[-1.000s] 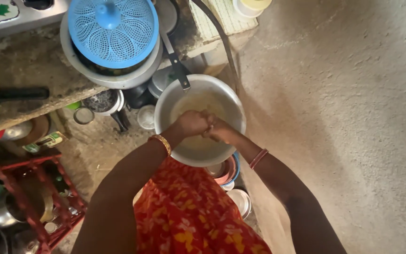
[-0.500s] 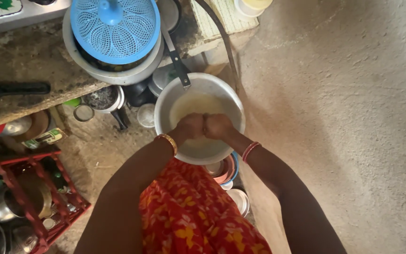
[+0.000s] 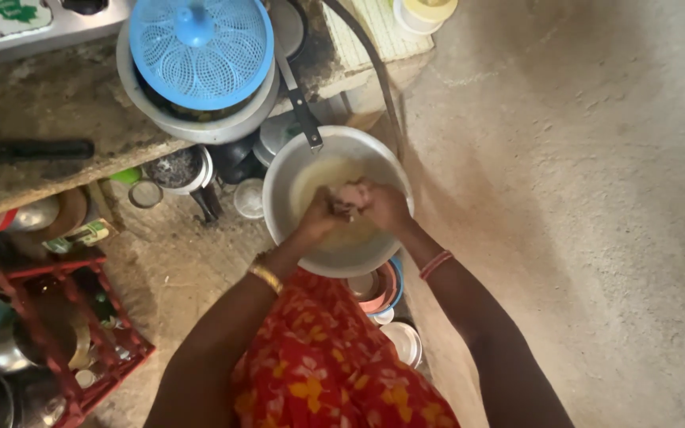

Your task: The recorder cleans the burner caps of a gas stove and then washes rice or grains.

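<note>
Since a moment ago both hands, left hand and right hand, have risen slightly, pressed together pinching a pale lump above the cloudy water in the steel bowl.

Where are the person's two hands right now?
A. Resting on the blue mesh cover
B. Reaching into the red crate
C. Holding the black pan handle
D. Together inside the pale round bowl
D: the left hand and the right hand meet over the cloudy liquid inside the pale round bowl, well away from the blue mesh cover and the red crate.
</note>
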